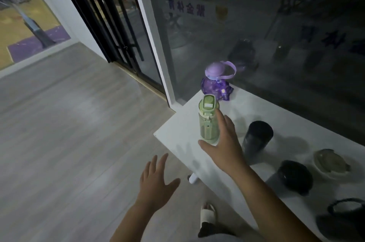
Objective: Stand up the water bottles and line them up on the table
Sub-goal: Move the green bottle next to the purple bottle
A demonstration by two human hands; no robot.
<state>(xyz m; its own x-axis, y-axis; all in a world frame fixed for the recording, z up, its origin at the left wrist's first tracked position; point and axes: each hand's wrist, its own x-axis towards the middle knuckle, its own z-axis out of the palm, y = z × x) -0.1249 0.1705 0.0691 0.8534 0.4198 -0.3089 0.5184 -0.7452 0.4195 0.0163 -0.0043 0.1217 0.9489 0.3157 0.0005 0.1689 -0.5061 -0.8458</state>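
Right hand (225, 145), fingers spread, beside upright green bottle (209, 123) on table (177, 137).

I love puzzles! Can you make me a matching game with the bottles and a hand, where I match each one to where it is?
Things:
1 green bottle
2 purple bottle
3 dark bottle
4 left hand

Places:
A over the floor
B far corner of the table, by the glass
C just left of the right hand
D just right of the right hand

Pairs: 1-C, 2-B, 3-D, 4-A
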